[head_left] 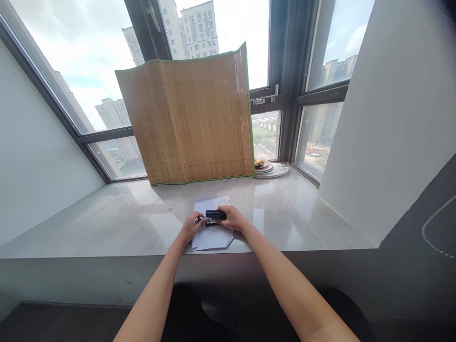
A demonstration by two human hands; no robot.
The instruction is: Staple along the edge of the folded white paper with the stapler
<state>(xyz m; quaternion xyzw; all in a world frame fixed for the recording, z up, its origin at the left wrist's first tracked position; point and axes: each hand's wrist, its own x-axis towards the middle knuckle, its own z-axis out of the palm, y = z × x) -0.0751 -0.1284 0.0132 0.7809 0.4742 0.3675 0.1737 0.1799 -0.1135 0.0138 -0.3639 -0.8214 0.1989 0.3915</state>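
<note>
A black stapler (213, 215) is held over white sheets of paper (210, 242), its top arm lifted apart from its base. My right hand (233, 219) is closed round the stapler's right end. At the stapler's left end, my left hand (190, 228) is closed, its fingertips pinched at a small shiny piece (200, 220). Whether that piece is joined to the stapler I cannot make out. The sheets lie near the front edge of the sill, and handwriting-like marks show on a sheet (224, 200) behind the stapler.
The pale tiled window sill (285, 223) ends at a front edge just before me. Against the window leans a large bamboo mat (199, 118) with green edging. Stacked plates (265, 168) stand at its right. Small scraps (171, 207) lie left of the paper.
</note>
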